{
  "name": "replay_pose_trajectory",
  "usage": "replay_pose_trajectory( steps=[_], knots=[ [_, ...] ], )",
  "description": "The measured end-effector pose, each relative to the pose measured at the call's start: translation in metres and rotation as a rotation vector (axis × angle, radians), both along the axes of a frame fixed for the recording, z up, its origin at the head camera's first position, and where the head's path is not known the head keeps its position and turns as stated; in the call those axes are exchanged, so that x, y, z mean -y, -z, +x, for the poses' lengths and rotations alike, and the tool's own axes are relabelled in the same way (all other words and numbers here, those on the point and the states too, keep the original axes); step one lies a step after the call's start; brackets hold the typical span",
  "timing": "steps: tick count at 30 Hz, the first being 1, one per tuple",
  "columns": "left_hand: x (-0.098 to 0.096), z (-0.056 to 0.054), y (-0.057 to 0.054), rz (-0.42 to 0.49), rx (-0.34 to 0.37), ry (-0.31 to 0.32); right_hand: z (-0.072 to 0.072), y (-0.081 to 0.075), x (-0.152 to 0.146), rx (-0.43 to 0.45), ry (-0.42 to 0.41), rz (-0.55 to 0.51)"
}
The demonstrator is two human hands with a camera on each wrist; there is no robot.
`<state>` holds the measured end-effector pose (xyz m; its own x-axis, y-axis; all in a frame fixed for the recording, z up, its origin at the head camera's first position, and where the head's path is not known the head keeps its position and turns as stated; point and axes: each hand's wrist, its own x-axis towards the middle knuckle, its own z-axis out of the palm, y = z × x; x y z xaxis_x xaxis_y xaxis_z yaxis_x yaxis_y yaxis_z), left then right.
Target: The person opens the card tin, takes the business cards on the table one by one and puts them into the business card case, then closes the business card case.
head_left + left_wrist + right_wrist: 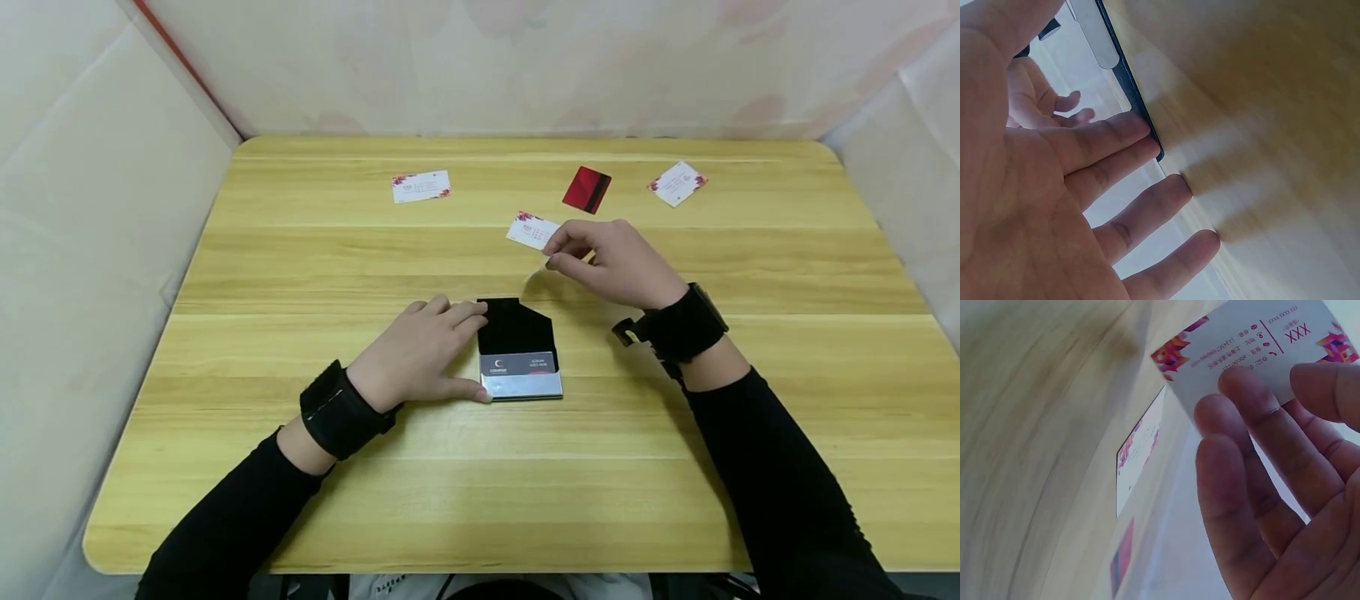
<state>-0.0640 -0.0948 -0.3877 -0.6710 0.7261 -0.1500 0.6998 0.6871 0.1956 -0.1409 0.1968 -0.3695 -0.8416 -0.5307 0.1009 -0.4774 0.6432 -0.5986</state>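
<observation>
A black card holder [517, 329] lies with its flap spread toward the far side, and a grey business card [517, 363] shows in its silver pocket. My left hand [427, 354] rests along its left side, thumb at the near corner and two fingertips on the flap edge. In the left wrist view its other fingers [1200, 244] stretch down to the table. Above the table, my right hand [611, 258] pinches a white business card [1235, 337] with a red floral print between thumb and fingers. From the head view this card is almost edge-on.
Just beyond the right hand, a white floral card [528, 230] lies on the wooden table [337, 267]. Farther back are another white card [421, 187] at left, a red card [587, 190] with a dark stripe, and a white card [678, 183] at right.
</observation>
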Motion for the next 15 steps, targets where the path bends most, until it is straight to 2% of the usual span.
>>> replay_pose_trajectory(
  steps=[8, 15],
  knots=[
    [0.0, 0.0001, 0.0013, -0.008, 0.004, 0.009, 0.0015, 0.002, 0.0021, 0.084, 0.026, -0.01],
    [-0.0002, 0.0003, 0.0018, -0.002, 0.004, 0.004, 0.002, 0.0016, 0.0022, 0.027, 0.018, 0.041]
  ],
)
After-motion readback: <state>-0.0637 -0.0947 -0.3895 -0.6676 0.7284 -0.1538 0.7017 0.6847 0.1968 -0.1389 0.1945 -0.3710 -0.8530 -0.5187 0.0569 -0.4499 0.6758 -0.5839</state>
